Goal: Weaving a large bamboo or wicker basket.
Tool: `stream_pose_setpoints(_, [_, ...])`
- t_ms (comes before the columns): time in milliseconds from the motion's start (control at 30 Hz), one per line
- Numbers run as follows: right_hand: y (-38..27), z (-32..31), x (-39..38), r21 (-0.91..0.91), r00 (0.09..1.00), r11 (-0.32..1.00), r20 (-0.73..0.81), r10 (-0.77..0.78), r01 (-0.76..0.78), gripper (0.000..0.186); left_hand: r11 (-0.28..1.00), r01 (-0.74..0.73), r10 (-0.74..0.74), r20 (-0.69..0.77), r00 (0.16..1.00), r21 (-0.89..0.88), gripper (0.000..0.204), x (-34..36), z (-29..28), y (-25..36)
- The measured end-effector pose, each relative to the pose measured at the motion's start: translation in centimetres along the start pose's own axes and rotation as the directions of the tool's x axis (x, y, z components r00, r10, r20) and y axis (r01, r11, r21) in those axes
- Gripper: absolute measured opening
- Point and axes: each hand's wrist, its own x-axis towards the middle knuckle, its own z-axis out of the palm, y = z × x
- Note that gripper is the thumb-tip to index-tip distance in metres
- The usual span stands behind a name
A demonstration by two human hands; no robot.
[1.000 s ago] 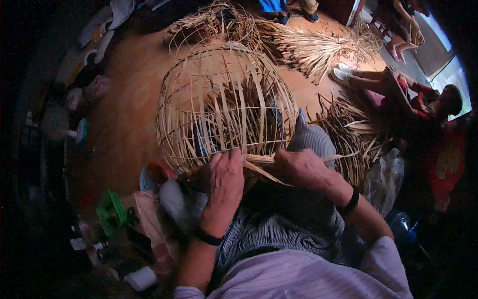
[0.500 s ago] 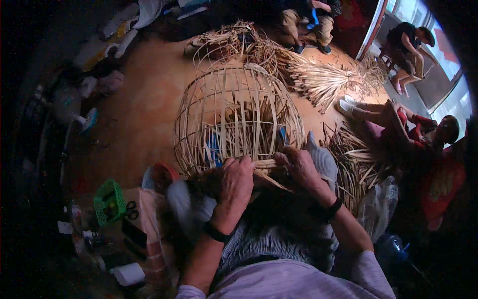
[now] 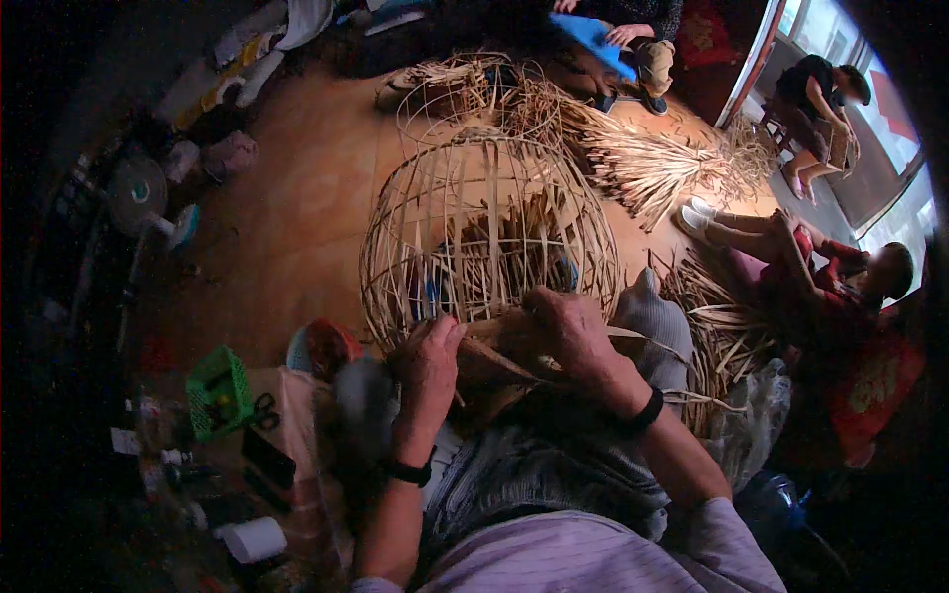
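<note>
tan strips run between the two hands at the near edge of an openwork basket. the left hand pinches them at that edge with bent fingers; the right hand curls over the same edge, but what its fingertips grasp is hidden. a loose pale strip trails out past the right hand, across the person's knee. the basket bulges away in front of the lap, its bars widely spaced. to its right lies a darker bundle of strips, and beyond the basket a pale fan-shaped pile on the floor. at left, a green container stands beside black scissors. a seated person in red is at far right.
</note>
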Motion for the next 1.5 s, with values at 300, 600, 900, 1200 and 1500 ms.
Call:
stream_pose_setpoints(300, [-0.3,-1.4,-3.9,0.076,0.997,0.995,-0.033,0.075,-0.072,0.039,0.969,-0.239,0.239,-0.019,0.971,-0.060,0.021,0.9,-2.2,0.7])
stream_pose_setpoints(600, [-0.9,-2.3,-5.7,0.030,1.000,1.000,-0.010,0.009,-0.009,0.033,0.942,-0.336,0.336,-0.010,0.942,0.011,0.042,0.5,-3.2,3.1])
stream_pose_setpoints(900, [-1.1,4.5,-7.5,-0.241,0.991,0.961,-0.024,0.134,-0.135,0.042,0.945,-0.225,0.246,0.063,0.967,-0.239,0.043,2.4,-2.3,1.0])
stream_pose_setpoints(1200, [-3.6,2.0,-8.2,-0.011,0.989,0.997,0.125,0.079,-0.078,0.030,0.942,-0.304,0.320,0.107,0.941,-0.142,0.043,2.5,-3.3,0.0])
stream_pose_setpoints(1500, [-5.6,-2.2,-9.1,0.592,0.884,0.668,0.401,0.239,-0.450,0.035,0.933,-0.342,0.356,0.142,0.924,-0.112,0.055,1.2,-2.9,0.2])
